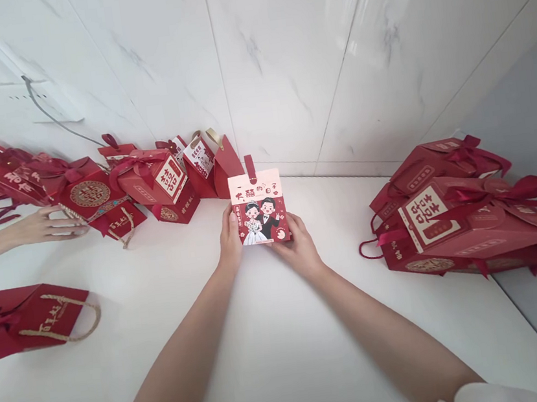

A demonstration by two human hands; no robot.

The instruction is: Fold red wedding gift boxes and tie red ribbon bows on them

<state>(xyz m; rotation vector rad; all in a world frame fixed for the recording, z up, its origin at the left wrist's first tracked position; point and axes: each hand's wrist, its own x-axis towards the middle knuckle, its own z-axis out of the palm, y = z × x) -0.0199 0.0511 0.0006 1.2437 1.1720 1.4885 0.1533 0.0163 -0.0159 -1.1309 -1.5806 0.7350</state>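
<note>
A small red and pink gift box [261, 218] with a cartoon bride and groom on its front stands upright in the middle of the white table, a dark red ribbon loop at its top. My left hand [229, 238] grips its left side, and my right hand [298, 246] holds its right side and lower corner. Just behind its left edge is a plain red box [228, 167] with a gold loop. Beside that, a red and white box [201, 163] leans near the wall.
Another person's hand [46, 225] reaches from the left to a red box with a round gold emblem [89, 193]. A red box with rope handle [33, 321] lies front left. Stacked red boxes [485, 213] fill the right. A tiled wall [276, 63] bounds the back; a cable [49, 114] hangs there.
</note>
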